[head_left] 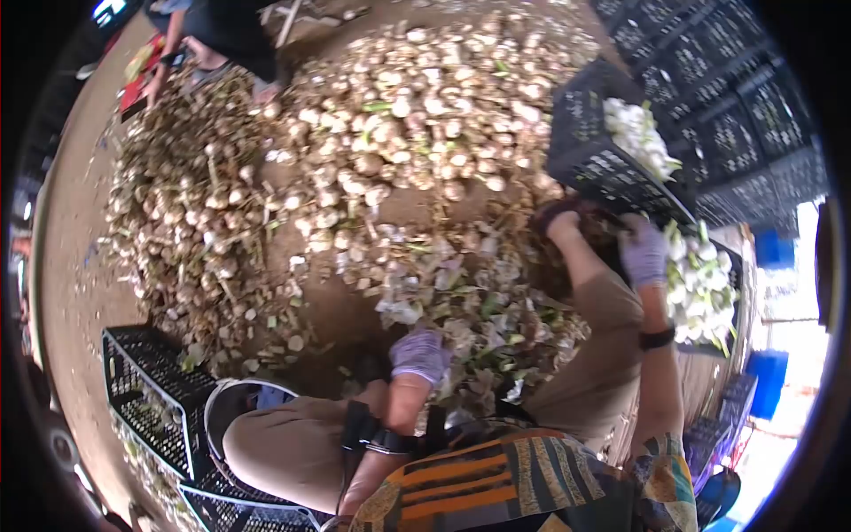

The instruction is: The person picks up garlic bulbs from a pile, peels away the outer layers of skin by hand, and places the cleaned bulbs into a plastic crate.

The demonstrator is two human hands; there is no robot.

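Note:
My left hand [420, 355], in a thin lavender glove, hangs low in front of my body over a heap of loose garlic skins and leaves [474, 315]. Its fingers point away and down, so I cannot see whether they hold anything. On the right, my right hand [644, 254], gloved the same way, has its fingers bent over the dark rim of a black plastic crate [735, 306]. White garlic bulbs with green stems [700, 284] fill that crate beside the hand.
Unpeeled garlic [434, 97] covers the floor ahead and to the left. Another black crate [581, 133] holds white garlic, with stacked crates [736, 115] behind. More crates [146, 363] stand at lower left by a round rim [222, 399]. Another person's arm [168, 53] reaches in at upper left.

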